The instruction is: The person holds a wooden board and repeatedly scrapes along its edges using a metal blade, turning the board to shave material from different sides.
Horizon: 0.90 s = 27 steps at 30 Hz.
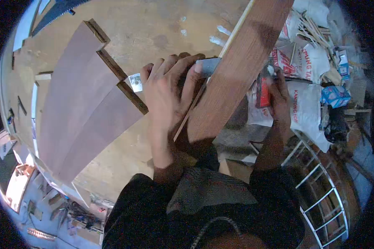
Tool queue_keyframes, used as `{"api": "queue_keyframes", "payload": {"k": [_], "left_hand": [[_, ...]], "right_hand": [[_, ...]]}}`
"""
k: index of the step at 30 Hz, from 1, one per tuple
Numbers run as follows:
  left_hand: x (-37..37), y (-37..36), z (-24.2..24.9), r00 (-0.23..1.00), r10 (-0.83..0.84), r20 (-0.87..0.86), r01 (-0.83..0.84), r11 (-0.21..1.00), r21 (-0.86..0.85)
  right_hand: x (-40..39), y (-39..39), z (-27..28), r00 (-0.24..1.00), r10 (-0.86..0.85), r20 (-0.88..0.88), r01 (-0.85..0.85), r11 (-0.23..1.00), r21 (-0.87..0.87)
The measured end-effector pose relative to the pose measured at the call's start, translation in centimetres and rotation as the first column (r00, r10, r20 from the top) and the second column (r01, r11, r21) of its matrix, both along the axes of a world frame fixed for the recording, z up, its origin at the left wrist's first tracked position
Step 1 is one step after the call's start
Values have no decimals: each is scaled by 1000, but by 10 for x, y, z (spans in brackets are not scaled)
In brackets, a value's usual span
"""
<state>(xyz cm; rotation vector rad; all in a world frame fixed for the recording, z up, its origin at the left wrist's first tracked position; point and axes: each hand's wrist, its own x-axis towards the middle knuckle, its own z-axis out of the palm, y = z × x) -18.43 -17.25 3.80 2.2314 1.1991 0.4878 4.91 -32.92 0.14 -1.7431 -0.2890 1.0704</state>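
Note:
A long brown wooden board (241,68) runs diagonally from the top edge down towards my body. My left hand (166,91) is at its left side, fingers bent and thumb pressed on a flat grey piece (208,67) that meets the board. Right of the board, my right hand (280,93) is closed on a red and black tool (263,90), whose far end is hard to make out. Left of my left hand lies a wide curved panel (85,99) with a stepped, rough edge, and a small white label (135,82) shows beside that edge.
The panel rests on a tan work surface (153,31). A saw (56,14) lies at the top left. On the right are white printed sacks (305,103), thin wood strips (313,31) and a blue box (335,96). A white metal rack (320,195) stands at the lower right.

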Motion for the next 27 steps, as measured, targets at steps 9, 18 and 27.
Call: {"api": "queue_keyframes", "payload": {"k": [9,18,27], "left_hand": [[-3,11,-12,992,90,89,-81,991,-103],[-19,-4,-7,989,67,131,-49,989,-138],[-1,1,3,994,108,34,-101,984,-149]], "right_hand": [[-32,6,-10,979,-117,169,142,979,-148],[-46,-14,-19,973,-77,217,123,971,-207],[-48,0,11,968,43,246,22,967,-255]]}}
